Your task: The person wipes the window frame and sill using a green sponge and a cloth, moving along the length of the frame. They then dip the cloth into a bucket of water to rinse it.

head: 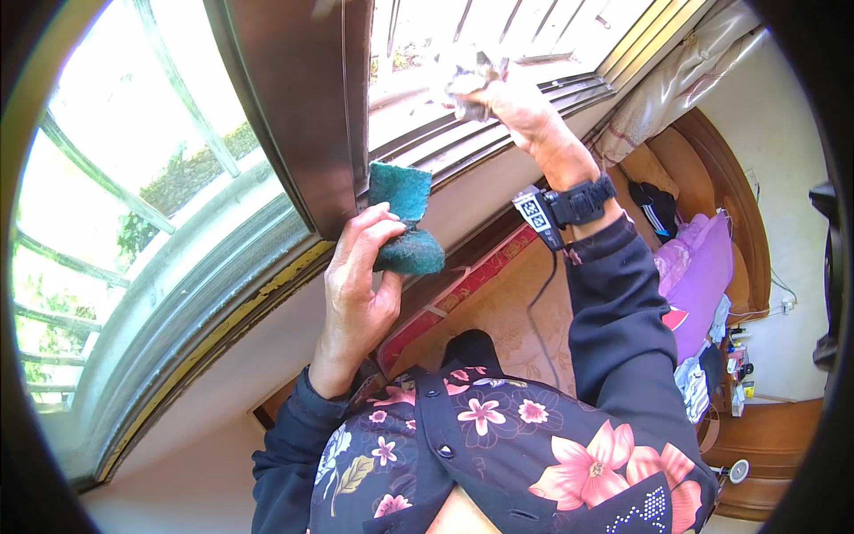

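Observation:
In my left hand [363, 287] is a bent green scouring pad [410, 250], pinched between thumb and fingers. Grey fuzz clings to its fold, and its upper flap stands against the lower corner of the brown window sash [300, 100]. My right hand [514, 110] reaches out over the sliding window track [454, 137], gripping a crumpled greyish wad [477, 83], perhaps cloth or paper. Bright light washes out that wad and the sill around it. A black wrist strap [580, 203] with a small device sits on my right wrist.
Metal window bars [107, 173] curve outside the glass at left. A shiny curtain [674, 87] hangs at the right end of the window. Below at right lie a purple pillow [700, 287] and a wooden headboard [727, 173]. A cable [544, 294] dangles from the wrist device.

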A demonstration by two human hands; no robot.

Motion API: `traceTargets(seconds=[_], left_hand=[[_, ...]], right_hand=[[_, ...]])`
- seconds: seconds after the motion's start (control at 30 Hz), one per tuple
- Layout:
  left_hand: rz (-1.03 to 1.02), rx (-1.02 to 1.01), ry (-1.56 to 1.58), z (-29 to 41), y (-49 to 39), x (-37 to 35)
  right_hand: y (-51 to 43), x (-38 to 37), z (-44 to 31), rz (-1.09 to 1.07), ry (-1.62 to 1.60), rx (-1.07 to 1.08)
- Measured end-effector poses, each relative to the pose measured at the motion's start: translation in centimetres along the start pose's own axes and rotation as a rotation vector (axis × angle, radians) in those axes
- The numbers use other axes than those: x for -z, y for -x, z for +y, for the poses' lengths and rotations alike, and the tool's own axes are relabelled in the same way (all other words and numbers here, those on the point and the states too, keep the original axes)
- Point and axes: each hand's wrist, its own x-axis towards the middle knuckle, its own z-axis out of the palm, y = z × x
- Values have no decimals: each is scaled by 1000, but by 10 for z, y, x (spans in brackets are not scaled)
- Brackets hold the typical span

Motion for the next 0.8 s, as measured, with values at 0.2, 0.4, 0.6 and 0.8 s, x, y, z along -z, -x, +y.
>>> traceTargets(seconds=[0.2, 0.4, 0.6, 0.8], left_hand=[[-18, 29, -36, 3, -1, 0], [-74, 32, -101, 7, -6, 0], [-38, 56, -96, 8, -4, 1], [-45, 37, -44, 8, 4, 3]], right_hand=[[8, -46, 30, -60, 829, 308], [9, -28, 17, -116, 41, 53], [19, 16, 18, 217, 977, 145], [33, -29, 20, 173, 1093, 195]])
